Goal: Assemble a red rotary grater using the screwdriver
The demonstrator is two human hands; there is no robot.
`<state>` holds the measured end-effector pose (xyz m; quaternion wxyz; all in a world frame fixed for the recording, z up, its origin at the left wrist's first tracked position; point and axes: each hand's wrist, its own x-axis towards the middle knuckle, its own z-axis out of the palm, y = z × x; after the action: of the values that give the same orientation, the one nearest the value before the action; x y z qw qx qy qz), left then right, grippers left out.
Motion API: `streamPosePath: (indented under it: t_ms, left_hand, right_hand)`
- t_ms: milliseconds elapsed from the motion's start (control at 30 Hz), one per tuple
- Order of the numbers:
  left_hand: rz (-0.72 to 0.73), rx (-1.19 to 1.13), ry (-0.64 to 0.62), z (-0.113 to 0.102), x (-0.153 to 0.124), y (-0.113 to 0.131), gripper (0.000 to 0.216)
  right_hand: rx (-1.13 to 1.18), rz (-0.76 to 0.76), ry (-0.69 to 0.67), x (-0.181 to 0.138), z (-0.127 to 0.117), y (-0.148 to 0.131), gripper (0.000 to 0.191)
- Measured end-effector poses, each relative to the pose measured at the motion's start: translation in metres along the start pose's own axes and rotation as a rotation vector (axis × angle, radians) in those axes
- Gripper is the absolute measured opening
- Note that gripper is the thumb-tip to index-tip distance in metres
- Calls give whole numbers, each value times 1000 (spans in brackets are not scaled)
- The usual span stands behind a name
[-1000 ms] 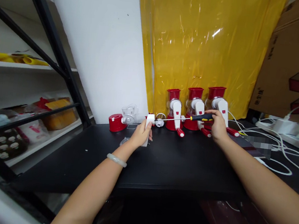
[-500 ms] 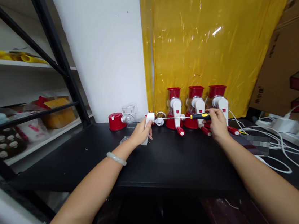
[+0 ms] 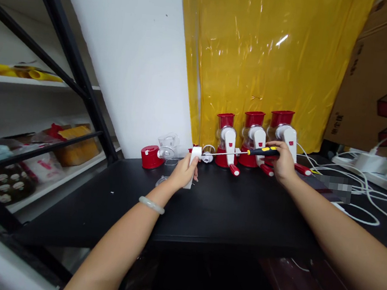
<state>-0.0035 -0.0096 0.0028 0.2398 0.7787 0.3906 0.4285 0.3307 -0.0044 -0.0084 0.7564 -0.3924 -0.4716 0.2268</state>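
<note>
My left hand (image 3: 182, 172) is closed round a white plastic handle piece (image 3: 194, 156), held upright on the black table (image 3: 206, 212). My right hand (image 3: 283, 163) grips a screwdriver (image 3: 245, 152) with a black and yellow handle. Its metal shaft lies level and points left, with the tip at the top of the white piece. Behind the hands stand three red and white hand-crank grinders (image 3: 256, 138) in a row against a yellow plastic sheet (image 3: 261, 54).
A red round base (image 3: 149, 156) and clear plastic parts (image 3: 168, 145) lie left of the white piece. White cables and a power strip (image 3: 370, 167) run along the right. A black metal shelf rack (image 3: 61, 100) stands at the left, cardboard boxes (image 3: 385, 79) at the right.
Almost nothing differs. The screwdriver handle has shifted slightly in my right hand, and the view has drifted a little.
</note>
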Motion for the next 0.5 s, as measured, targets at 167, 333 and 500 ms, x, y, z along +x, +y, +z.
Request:
streamPosePath:
  t_ms: [167, 333, 500]
  left_hand:
    - [-10, 5, -4, 0, 0, -2, 46]
    - [-18, -5, 7, 0, 1, -5, 48]
    - [-9, -12, 13, 0, 1, -5, 49]
  right_hand:
    - [-2, 88, 42, -2, 3, -7, 15]
    - [-24, 121, 71, -5, 6, -14, 13]
    - [-46, 66, 28, -4, 4, -9, 17]
